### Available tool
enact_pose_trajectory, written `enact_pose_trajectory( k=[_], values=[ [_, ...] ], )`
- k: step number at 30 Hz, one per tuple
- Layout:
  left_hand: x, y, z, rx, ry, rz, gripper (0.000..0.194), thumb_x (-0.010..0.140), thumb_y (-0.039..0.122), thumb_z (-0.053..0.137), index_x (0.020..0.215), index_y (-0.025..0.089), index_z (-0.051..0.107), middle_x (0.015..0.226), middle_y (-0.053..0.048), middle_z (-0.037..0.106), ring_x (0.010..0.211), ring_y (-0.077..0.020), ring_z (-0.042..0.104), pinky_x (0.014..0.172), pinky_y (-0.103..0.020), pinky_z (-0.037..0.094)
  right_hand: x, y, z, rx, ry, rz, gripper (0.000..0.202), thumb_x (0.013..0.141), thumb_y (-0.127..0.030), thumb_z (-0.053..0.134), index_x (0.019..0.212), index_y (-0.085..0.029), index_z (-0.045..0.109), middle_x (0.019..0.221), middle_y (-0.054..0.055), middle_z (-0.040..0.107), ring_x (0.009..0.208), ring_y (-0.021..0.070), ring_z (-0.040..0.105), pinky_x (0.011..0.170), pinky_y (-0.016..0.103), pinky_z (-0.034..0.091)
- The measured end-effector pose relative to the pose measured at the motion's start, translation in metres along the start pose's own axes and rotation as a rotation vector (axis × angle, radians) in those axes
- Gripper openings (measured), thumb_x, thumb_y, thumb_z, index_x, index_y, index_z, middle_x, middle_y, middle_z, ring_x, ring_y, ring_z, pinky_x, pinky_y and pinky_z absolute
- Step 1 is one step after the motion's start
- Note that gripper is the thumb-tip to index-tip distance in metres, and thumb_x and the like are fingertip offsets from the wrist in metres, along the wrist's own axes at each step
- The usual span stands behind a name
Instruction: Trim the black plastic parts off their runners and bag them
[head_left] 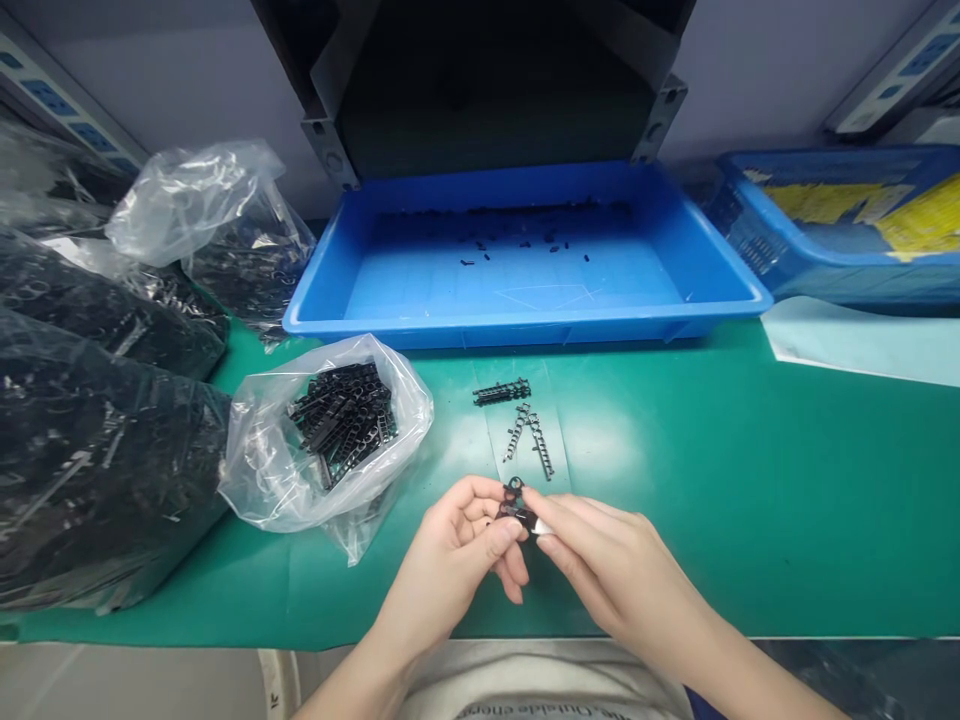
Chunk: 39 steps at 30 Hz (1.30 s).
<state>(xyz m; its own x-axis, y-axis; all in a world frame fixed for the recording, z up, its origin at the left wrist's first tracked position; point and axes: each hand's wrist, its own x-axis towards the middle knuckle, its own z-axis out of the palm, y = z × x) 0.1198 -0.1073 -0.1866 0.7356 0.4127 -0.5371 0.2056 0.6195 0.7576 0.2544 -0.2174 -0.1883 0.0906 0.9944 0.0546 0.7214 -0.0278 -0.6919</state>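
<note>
Near the front edge of the green mat, my left hand [465, 540] pinches a small black plastic part [517, 512] between thumb and fingers. My right hand [600, 550] meets it from the right, its fingers closed on the same part, with something small and white at the fingertips. Just beyond my hands lie a black ladder-like strip [502, 392] and two thinner ones, a left one [517, 433] and a right one [540, 446]. To the left, an open clear bag [259, 450] holds many black strips [349, 415].
A blue tray [525, 330] with small black bits stands at the back. Large bags of black parts [97, 470] line the left side. At the right are a blue basket [862, 275] with yellow items and a pale sheet [862, 345]. A dark shelf [495, 90] overhangs the tray.
</note>
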Motion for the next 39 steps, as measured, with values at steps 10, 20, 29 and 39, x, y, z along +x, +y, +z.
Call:
enact_pose_trajectory(
  k=[10,20,29,39],
  values=[
    [-0.001,-0.001,0.003,0.044,0.03,-0.004,0.019,0.08,0.032,0.058,0.085,0.015,0.048,0.05,0.004,0.059,0.038,-0.0064,0.053,0.042,-0.014,0.04,0.001,-0.003,0.008,-0.043,0.085,-0.012,0.032,0.093,-0.018,0.034,0.123,-0.016,0.046,0.09,0.004,0.066,0.073,0.0167,0.059,0.054,0.026,0.044],
    [-0.001,-0.009,0.006,0.019,0.11,0.016,0.022,0.079,0.035,0.058,0.08,0.016,0.045,0.048,0.005,0.057,0.032,-0.0059,0.048,0.034,-0.014,0.036,-0.001,-0.008,0.019,-0.156,0.197,-0.017,0.031,0.093,-0.016,0.035,0.121,-0.016,0.048,0.091,0.003,0.066,0.069,0.0151,0.059,0.054,0.024,0.043],
    [0.0,-0.011,0.003,-0.049,0.278,0.076,0.023,0.079,0.036,0.057,0.077,0.018,0.043,0.056,0.007,0.046,0.043,-0.0025,0.037,0.042,-0.014,0.028,0.026,0.019,0.01,-0.516,0.145,0.329,0.03,0.09,-0.039,0.044,0.102,-0.015,0.057,0.085,0.006,0.066,0.058,0.0187,0.061,0.043,0.026,0.033],
    [0.011,-0.012,0.003,0.153,0.359,0.053,0.025,0.072,0.036,0.061,0.084,0.015,0.055,0.064,0.004,0.048,0.043,-0.0031,0.026,0.039,-0.018,0.019,0.029,0.011,-0.003,-0.307,0.021,0.469,0.027,0.083,-0.028,0.049,0.058,-0.02,0.041,0.053,-0.003,0.052,0.046,0.0132,0.048,0.045,0.024,0.025]
  ],
)
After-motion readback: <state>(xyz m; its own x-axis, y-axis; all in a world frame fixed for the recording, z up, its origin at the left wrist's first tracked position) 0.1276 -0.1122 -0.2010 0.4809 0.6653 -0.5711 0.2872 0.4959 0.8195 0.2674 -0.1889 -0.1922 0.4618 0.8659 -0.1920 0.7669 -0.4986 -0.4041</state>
